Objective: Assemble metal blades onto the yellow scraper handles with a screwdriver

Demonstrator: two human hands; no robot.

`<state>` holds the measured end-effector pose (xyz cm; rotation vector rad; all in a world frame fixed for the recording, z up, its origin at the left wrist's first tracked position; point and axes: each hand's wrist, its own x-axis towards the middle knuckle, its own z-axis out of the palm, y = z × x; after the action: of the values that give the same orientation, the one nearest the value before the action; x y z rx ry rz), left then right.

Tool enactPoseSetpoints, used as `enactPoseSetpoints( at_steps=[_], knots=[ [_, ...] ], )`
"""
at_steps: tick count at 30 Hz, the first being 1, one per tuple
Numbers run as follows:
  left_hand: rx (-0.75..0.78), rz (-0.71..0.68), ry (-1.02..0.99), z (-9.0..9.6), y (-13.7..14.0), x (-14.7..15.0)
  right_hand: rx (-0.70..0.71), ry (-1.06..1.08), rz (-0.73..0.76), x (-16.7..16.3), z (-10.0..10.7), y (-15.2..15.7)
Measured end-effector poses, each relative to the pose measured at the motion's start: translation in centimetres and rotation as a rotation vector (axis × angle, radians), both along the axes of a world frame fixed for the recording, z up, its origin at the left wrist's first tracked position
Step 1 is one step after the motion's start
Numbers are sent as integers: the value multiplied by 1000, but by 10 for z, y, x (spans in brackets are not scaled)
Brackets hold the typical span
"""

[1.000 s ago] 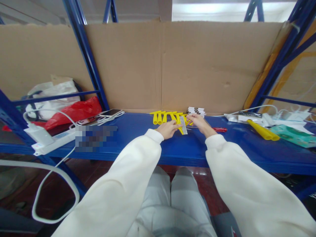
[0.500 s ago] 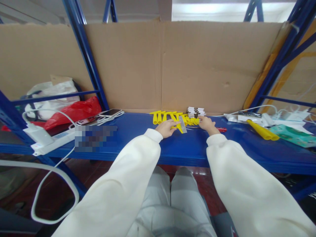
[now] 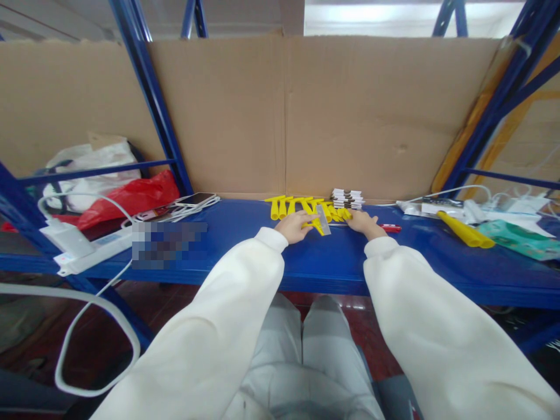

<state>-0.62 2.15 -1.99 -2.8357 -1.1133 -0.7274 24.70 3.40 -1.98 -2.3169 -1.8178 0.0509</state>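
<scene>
My left hand (image 3: 297, 226) is closed around a yellow-handled scraper (image 3: 322, 226) with a flat, greyish strip across its head. My right hand (image 3: 364, 223) is at the right end of a group of small yellow pieces (image 3: 340, 213), fingertips closed on one of them. Its exact shape is partly hidden by the fingers. Several yellow T-shaped handles (image 3: 282, 207) lie in a row behind my left hand. Just behind the small pieces stands a stack of white-and-black items (image 3: 347, 198). A red-handled tool (image 3: 390, 228) lies beside my right wrist.
The blue shelf (image 3: 245, 251) is backed by a cardboard sheet (image 3: 350, 116). To the left are a white power strip (image 3: 100, 248), cables, a phone and a red bag (image 3: 131, 201). Yellow cone-like pieces (image 3: 466, 230) and a green packet (image 3: 518, 239) lie at right.
My right hand has shifted slightly left and toward me, its fingertips now closing on a small yellow piece. My left hand stays in place with the scraper.
</scene>
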Motion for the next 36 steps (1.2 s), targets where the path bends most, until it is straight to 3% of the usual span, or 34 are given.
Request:
enactPoseSetpoints(
  at_steps=[7, 19, 36],
  knots=[
    [19, -19, -11, -2, 3, -1, -54, -42, 14, -7, 5, -4],
    [37, -32, -6, -4, 5, -2, -19, -59, 48, -7, 5, -4],
    [26, -31, -23, -3, 4, -1, 29, -70, -18, -8, 6, -6]
  ],
)
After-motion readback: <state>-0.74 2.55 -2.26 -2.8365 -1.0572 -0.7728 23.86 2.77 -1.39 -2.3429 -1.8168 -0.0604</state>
